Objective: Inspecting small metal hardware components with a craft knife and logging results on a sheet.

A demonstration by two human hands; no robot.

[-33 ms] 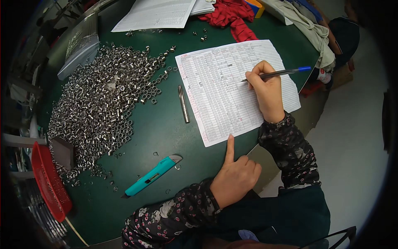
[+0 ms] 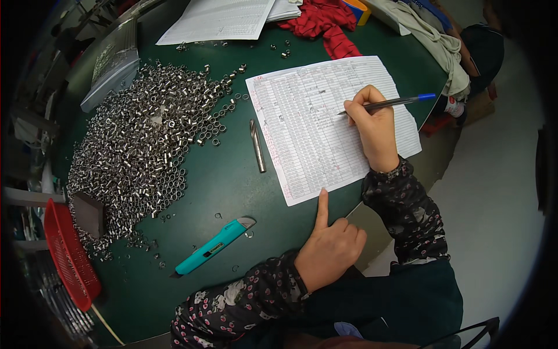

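My right hand (image 2: 372, 125) grips a pen with a blue cap (image 2: 401, 102), its tip resting on a lined, filled-in paper sheet (image 2: 308, 128) that lies on the green table (image 2: 226, 192). My left hand (image 2: 328, 247) holds nothing; its index finger is stretched out and presses on the sheet's near edge, and the other fingers are curled in. Both sleeves are dark with a small flower print.
A big heap of small metal rings (image 2: 145, 139) covers the table's left side. A metal bit (image 2: 257, 145) lies beside the sheet, a teal utility knife (image 2: 212, 247) nearer me. A red basket (image 2: 67, 256) sits far left, more papers (image 2: 221, 17) and red cloth (image 2: 325, 20) at the back.
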